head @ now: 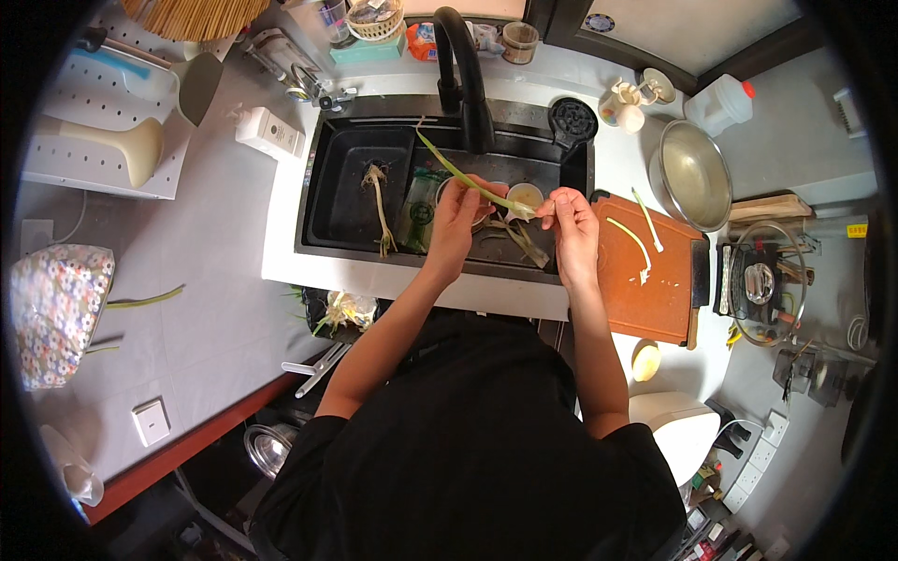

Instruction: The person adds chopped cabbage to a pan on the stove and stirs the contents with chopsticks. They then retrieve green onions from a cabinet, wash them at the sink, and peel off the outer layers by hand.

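Over the sink my left hand grips the stem of a green onion, its green top pointing up and left. My right hand pinches the frayed whitish end of the same stalk between thumb and fingertips. Below them in the black sink are limp peeled leaves and a small white cup. Another onion with its roots lies in the left basin. A green plastic packet lies beside my left hand, which partly hides a round vessel.
An orange cutting board to the right holds two trimmed onion stalks. Behind it stands a metal bowl. The black faucet arches over the sink. A white bottle is at left. An open bin with scraps sits below the counter.
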### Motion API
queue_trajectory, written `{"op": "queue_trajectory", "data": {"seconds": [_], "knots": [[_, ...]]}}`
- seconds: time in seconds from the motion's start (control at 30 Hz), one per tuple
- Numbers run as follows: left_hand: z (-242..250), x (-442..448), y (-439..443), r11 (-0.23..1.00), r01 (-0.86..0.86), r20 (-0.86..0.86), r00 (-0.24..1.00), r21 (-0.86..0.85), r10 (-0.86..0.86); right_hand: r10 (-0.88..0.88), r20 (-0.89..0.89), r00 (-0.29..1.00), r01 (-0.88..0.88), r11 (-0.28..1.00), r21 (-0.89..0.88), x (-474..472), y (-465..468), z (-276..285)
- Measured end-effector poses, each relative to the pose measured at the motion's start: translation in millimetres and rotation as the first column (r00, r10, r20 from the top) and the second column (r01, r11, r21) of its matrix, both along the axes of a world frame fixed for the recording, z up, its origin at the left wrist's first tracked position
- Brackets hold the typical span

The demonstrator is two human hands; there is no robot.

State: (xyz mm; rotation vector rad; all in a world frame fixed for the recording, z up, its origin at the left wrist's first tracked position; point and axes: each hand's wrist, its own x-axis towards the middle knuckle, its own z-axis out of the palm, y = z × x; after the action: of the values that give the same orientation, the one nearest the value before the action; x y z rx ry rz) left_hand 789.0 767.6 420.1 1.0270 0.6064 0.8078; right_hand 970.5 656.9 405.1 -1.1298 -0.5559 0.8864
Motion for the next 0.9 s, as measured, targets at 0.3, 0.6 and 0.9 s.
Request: {"op": "queue_trajectory", "data": {"seconds": [0.3,0.6,0.9], "knots": [[6,-24,10,0.982,-0.177,0.139,0.973,-0.07,0.186,-0.065,-0.409,0.91,0.137,0.979,0.149,12,-4,10],[11,-30,12,0.978,-0.177,0.079,0.979,-0.108,0.185,0.109,0.889,0.444,0.17,0.964,-0.203,15,0,-20],[18,-25,-1,0.993,-0.12,-0.022,0.992,0.001,0.12,0.12,0.821,0.557,-0.056,0.993,-0.108,-62,25,60]]}}
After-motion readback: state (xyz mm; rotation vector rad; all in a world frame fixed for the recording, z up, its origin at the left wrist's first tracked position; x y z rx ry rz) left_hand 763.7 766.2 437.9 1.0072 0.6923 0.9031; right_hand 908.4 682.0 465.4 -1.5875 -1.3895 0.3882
